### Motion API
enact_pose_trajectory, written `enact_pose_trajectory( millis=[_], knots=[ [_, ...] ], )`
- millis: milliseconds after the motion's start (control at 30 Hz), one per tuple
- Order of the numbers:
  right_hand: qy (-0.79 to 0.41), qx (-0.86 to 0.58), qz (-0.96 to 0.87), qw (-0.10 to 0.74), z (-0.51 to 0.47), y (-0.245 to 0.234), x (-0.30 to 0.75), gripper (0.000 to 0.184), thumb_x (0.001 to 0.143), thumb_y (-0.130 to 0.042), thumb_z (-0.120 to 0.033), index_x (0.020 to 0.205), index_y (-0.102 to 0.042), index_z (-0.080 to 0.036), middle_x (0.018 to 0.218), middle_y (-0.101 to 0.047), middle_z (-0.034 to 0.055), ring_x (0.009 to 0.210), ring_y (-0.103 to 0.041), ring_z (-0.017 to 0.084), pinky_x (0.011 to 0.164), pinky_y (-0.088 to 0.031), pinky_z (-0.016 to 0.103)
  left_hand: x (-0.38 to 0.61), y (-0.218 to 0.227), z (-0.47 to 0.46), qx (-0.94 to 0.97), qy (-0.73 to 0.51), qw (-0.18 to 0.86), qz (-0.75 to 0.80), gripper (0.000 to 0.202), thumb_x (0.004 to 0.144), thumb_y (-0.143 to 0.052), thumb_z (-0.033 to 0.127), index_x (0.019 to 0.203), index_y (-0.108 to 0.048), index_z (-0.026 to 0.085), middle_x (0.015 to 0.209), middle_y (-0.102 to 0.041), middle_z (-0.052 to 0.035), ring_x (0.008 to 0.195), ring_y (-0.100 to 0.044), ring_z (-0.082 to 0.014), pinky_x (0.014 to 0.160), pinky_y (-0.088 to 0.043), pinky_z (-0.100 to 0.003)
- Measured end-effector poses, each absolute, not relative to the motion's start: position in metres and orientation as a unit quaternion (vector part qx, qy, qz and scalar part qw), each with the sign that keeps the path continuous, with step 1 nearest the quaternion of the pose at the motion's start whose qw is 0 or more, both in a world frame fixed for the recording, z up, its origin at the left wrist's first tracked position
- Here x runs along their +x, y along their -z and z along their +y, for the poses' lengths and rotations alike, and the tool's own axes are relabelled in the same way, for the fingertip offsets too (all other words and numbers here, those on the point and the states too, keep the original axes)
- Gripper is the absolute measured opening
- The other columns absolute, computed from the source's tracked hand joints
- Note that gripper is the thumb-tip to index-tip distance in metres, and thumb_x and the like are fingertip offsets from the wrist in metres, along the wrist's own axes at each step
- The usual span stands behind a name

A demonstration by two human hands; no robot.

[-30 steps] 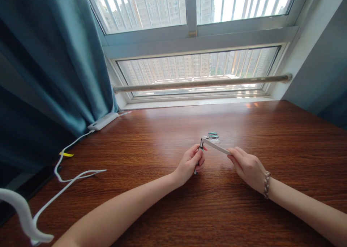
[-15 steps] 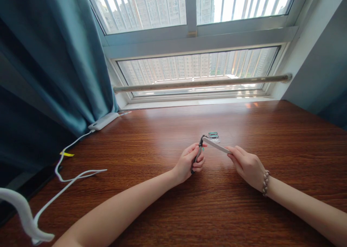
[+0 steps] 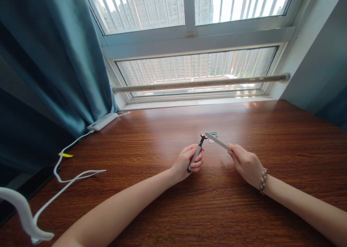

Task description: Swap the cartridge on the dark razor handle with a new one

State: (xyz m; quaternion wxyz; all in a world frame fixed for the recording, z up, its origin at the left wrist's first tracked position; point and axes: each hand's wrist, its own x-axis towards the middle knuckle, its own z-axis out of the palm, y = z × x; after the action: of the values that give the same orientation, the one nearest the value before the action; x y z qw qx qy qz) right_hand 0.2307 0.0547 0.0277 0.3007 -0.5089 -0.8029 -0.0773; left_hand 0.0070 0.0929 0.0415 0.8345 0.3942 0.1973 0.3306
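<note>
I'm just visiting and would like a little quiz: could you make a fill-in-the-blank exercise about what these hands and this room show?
1. The left hand grips a grey-and-black ____ by its handle.
2. The right hand holds a flat, pale grey stick at one ____.
3. A brown braided ____ circles the right wrist.
4. A long, round, pale bar runs across the ____ beyond the brown wood-grain table.

Missing words: razor; end; bracelet; window.

- Daylight enters through the window (image 3: pixel 191 32) at top centre, blown out to white in places.
- Pale glare lies on the desk (image 3: pixel 162 126) at mid-frame.
- The curtain (image 3: pixel 70 62) at left falls partly into shadow.
- Wide-angle distortion stretches the edges.
</note>
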Motion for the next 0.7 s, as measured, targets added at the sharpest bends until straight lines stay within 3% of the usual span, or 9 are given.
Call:
enact_pose_trajectory(
  millis=[600, 700],
  knots=[
    [0.087, -0.504, -0.800, 0.314, 0.0530, -0.0283, 0.2318, 0.025, 0.089, -0.036, -0.022, 0.109, -0.048, -0.016, 0.094, -0.060, 0.0055, 0.076, -0.059, 0.013, 0.065, -0.044, 0.022, 0.0070, -0.0405, 0.0942, 0.418, -0.355, 0.805, 0.225, 0.024, 0.081, -0.047, 0.038, 0.086, -0.048, 0.014, 0.054, -0.031, 0.0067, 0.034, -0.015, 0.0006, 0.029, -0.008, -0.011],
    [0.081, -0.491, -0.821, 0.279, 0.0531, -0.0286, 0.2316, 0.025, 0.089, -0.036, -0.023, 0.108, -0.049, -0.017, 0.090, -0.061, 0.0044, 0.073, -0.059, 0.013, 0.063, -0.043, 0.021, 0.0067, -0.0414, 0.0942, 0.421, -0.347, 0.808, 0.225, 0.024, 0.083, -0.044, 0.038, 0.086, -0.048, 0.014, 0.054, -0.032, 0.0064, 0.034, -0.016, 0.0004, 0.029, -0.009, -0.011]
  ],
)
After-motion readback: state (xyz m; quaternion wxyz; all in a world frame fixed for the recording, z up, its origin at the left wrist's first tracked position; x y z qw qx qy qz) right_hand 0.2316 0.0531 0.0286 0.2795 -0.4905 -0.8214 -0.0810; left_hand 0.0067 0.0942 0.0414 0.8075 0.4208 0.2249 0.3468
